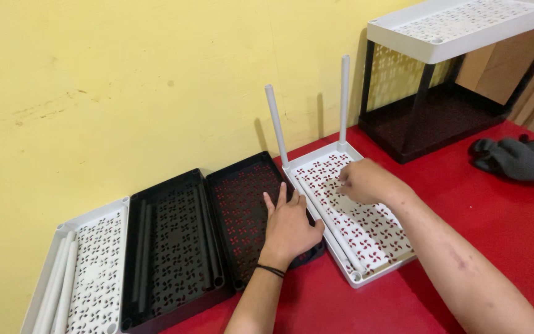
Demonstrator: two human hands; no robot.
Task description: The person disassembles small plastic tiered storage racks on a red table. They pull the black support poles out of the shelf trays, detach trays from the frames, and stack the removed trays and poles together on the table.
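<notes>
A white perforated shelf tray [375,238] lies on the red table [495,229] with two white poles [277,124] standing upright at its far corners. Another white pole [332,226] lies loose along its left side. My right hand [366,180] rests inside this tray with fingers curled, touching its perforated floor near the middle. My left hand [288,226] lies flat, fingers apart, on the edge between the white tray and a black perforated tray [242,210] beside it. A black band sits on that wrist.
Left of these lie a second black tray [171,247] holding black poles and a white tray [94,272] holding white poles. An assembled rack with a white top shelf [458,28] and black base stands at back right. A dark grey glove [517,159] lies nearby. A yellow wall runs behind.
</notes>
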